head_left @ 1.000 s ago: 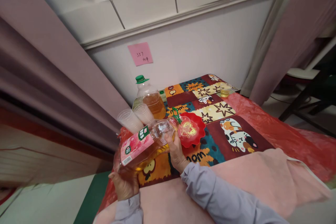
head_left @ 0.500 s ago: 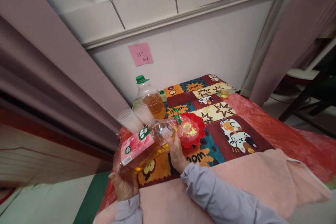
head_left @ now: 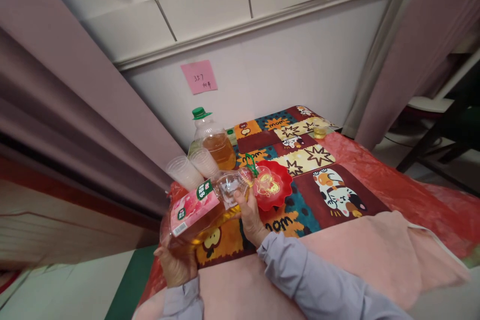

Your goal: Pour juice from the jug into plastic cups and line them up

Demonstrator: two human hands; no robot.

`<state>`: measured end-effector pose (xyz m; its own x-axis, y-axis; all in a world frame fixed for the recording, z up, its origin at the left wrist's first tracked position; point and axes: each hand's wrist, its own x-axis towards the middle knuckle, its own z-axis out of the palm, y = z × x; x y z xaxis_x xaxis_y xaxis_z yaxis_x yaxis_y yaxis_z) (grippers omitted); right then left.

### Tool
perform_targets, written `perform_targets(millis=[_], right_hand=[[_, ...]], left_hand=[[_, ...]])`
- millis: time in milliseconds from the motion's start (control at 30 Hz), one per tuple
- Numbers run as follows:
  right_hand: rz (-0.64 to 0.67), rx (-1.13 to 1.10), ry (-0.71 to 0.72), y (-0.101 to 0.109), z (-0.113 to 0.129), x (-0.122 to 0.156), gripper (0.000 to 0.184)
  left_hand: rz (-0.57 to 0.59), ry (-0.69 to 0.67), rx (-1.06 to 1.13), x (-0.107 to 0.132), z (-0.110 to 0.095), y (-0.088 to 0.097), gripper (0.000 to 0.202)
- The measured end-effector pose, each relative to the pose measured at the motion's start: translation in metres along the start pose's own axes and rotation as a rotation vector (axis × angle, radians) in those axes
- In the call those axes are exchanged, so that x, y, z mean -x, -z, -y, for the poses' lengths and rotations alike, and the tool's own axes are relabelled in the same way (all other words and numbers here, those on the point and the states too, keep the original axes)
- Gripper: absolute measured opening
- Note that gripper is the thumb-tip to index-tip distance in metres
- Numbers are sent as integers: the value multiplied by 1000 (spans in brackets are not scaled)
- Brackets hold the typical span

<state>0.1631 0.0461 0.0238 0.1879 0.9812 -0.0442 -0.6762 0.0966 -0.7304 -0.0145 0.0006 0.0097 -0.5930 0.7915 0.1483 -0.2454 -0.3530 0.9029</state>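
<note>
A large clear bottle of amber drink (head_left: 198,210) with a pink label lies tipped in both hands, its neck toward the right. My left hand (head_left: 176,264) is wrapped under the bottle's base end. Near the neck, my right hand (head_left: 250,217) grips the bottle, thumb on top. A green ring strap (head_left: 250,164) hangs at the neck. The mouth is over a red scalloped dish (head_left: 275,185) with a yellow pattern inside; whether liquid flows, I cannot tell.
Behind stands a second jug (head_left: 215,145) with a green cap, beside two stacks of clear plastic cups (head_left: 183,172). A small cup of yellow liquid (head_left: 319,131) sits at the far right. Patterned mats (head_left: 311,185) and a pink cloth (head_left: 348,247) cover the table. A wall rises behind.
Almost nothing differs. The whole view has shifted slightly; both hands keep the tilted bottle over the dish.
</note>
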Motion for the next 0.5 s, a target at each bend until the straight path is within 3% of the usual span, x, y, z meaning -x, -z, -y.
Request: perform_targets(millis=[333, 500], right_hand=[[-7, 18, -25, 2, 1, 2, 81], [-27, 36, -14, 3, -1, 1, 78]], left_hand=[[8, 20, -24, 2, -2, -2, 120], [-42, -16, -28, 1, -1, -1, 111]])
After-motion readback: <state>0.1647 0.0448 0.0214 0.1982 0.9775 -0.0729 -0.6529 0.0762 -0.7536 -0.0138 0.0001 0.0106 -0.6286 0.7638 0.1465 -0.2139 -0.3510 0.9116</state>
